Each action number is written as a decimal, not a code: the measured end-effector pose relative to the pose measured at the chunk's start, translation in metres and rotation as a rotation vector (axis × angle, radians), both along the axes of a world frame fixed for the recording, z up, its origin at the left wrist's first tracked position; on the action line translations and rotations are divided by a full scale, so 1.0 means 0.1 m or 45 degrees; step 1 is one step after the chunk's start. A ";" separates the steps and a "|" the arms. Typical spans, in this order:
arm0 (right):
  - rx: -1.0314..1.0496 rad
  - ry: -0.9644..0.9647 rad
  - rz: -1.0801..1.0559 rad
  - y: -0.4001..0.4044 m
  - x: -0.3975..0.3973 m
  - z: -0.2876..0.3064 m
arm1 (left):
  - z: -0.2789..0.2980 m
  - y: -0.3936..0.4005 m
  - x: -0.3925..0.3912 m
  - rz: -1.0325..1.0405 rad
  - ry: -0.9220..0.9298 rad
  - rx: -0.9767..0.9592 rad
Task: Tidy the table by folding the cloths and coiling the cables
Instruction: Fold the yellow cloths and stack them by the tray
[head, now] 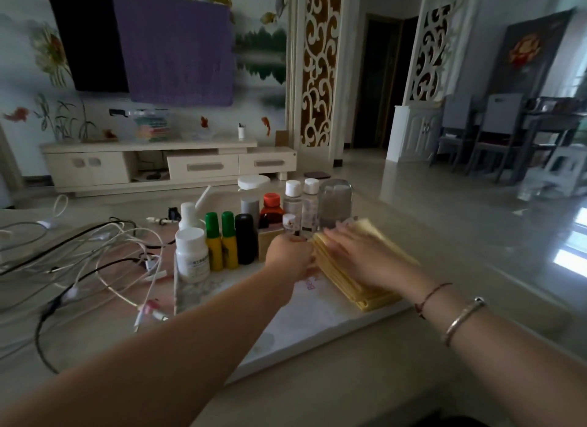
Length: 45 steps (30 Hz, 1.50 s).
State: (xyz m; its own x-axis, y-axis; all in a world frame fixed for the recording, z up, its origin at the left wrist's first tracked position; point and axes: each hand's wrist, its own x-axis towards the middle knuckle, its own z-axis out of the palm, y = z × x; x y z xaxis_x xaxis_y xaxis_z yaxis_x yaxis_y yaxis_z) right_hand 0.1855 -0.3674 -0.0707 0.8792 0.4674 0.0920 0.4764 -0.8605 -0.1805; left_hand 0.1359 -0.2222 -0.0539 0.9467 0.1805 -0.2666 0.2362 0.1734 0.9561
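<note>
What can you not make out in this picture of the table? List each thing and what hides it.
Head view only:
- Left hand: fingers face away, so any grip on the yellow cloth is hidden.
- White bottle: label print too small.
- Cables: cut off by the left edge.
- Cloth's top: partly under the right hand.

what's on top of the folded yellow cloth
The right hand lies flat on the folded yellow cloth; the left hand touches its near edge. What lies under the cloth is hidden.

My yellow cloth (355, 268): soft, matt fabric. Cables (95, 252): smooth plastic, white & black. Bottles (222, 239): glossy plastic. Bracelet (463, 318): shiny metal. Floor (444, 198): glossy, polished.
</note>
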 end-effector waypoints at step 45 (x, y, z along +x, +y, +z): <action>-0.087 0.142 0.355 4.56 -1.35 -0.27 | -0.34 4.47 -3.10 0.845 0.268 1.765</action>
State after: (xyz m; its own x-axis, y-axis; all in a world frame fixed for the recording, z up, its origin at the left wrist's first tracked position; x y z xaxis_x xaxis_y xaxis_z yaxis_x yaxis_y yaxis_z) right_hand 0.0506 0.0885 -0.0977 0.7189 0.6941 -0.0375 0.6765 -0.7111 -0.1914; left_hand -0.1742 0.2249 -0.0875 0.5681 0.7473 0.3448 0.6239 -0.6642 0.4118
